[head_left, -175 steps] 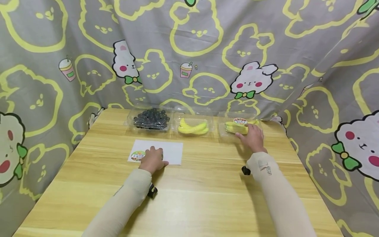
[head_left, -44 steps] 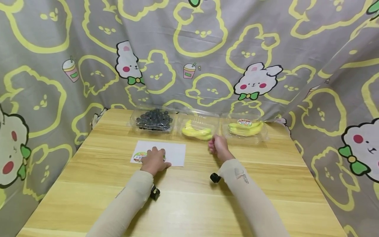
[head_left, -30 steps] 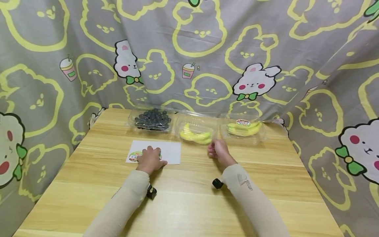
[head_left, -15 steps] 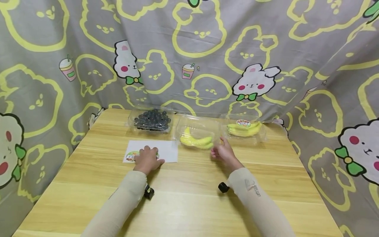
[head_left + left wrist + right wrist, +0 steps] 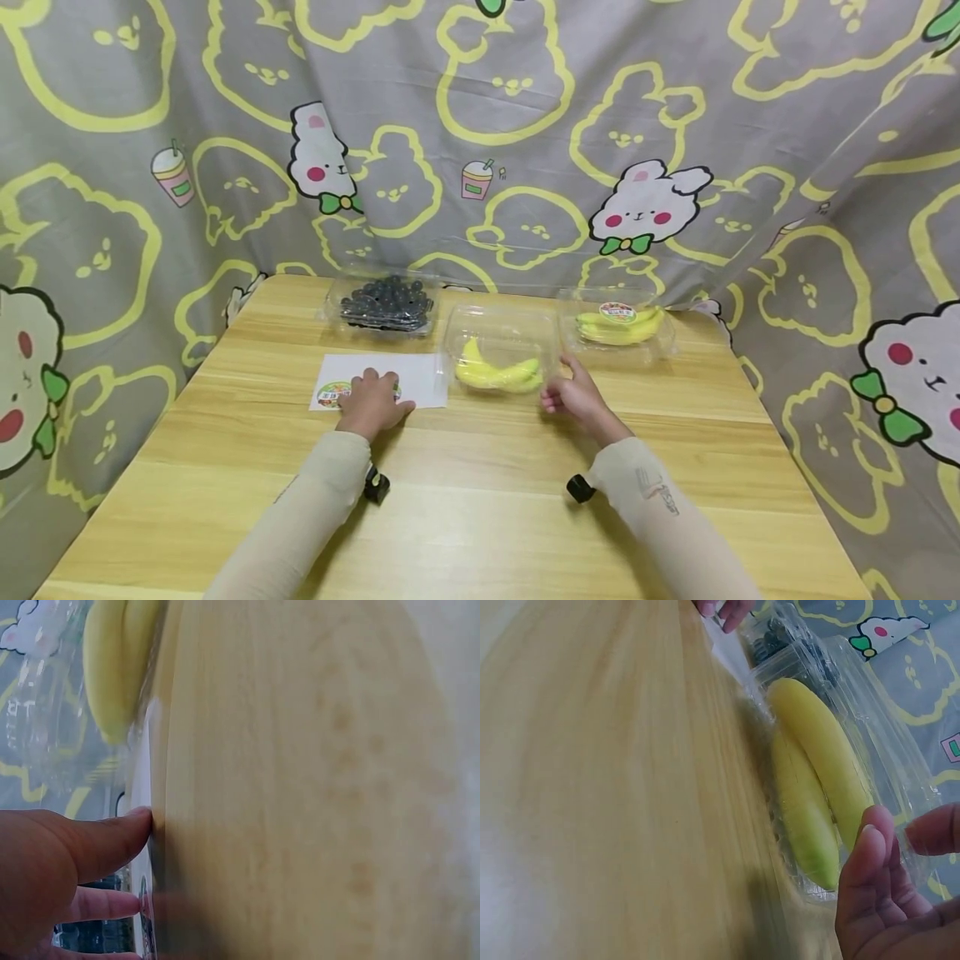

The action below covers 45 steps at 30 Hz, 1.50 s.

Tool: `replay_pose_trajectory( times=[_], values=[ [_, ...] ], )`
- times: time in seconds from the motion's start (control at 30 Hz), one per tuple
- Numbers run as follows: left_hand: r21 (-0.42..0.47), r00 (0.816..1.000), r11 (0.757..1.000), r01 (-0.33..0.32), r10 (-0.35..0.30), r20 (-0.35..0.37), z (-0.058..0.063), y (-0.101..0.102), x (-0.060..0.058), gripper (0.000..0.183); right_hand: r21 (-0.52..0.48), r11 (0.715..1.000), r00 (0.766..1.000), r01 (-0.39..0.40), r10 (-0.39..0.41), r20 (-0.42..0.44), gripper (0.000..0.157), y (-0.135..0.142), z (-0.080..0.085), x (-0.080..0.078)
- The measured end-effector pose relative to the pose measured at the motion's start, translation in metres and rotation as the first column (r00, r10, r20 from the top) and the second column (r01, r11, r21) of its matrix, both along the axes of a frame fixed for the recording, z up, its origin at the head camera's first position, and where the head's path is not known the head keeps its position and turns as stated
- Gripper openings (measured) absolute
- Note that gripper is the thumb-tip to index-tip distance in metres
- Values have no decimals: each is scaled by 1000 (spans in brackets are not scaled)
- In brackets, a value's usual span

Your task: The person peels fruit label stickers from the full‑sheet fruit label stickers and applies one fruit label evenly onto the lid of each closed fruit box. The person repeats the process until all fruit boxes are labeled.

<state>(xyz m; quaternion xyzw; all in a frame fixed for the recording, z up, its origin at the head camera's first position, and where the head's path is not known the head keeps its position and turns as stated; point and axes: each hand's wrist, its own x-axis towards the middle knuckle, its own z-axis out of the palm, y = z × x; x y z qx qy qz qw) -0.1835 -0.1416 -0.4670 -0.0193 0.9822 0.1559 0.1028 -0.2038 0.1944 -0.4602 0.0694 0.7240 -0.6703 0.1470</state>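
Note:
My left hand rests on a white sheet, fingers spread. An oval fruit label shows on the sheet left of the hand; another is mostly covered by the fingers. In the middle stands a clear plastic clamshell box with bananas inside and no label visible. My right hand holds this box at its right end, fingers curled, the thumb on the farther side. In the right wrist view, fingertips and thumb meet the end of the box beside the bananas.
At the back left, another clear clamshell box holds dark grapes. Behind and right of my right hand, a third box holds bananas and bears an oval label. A patterned curtain hangs behind the wooden table.
My right hand left the labelled banana box at the right for the middle one, which has slid toward me. The left hand stays on the sheet, both having shifted slightly left.

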Motion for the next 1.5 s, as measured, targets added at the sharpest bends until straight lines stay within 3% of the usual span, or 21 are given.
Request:
replay_pose_trajectory(
  times=[0.5,0.8,0.9,1.03,1.27,1.5],
  values=[
    [11,1000,1000,5,-5,1,0,2,0,65,37,999,999,-39,39,7,77,17,1,23],
    [51,997,999,-12,16,-76,2,-2,0,66,46,998,999,-47,46,9,75,24,3,36],
    [63,995,997,-52,58,-82,5,-8,-2,68,53,998,999,-45,44,14,75,25,2,39],
    [72,988,987,-147,149,-29,8,-23,-4,76,50,998,999,-46,45,17,76,27,2,44],
    [54,955,954,-295,291,63,7,-48,-6,88,28,999,999,-44,43,21,75,27,3,48],
    [43,940,944,-326,320,118,4,-56,-7,87,18,999,999,-32,31,15,74,28,2,47]
  ],
)
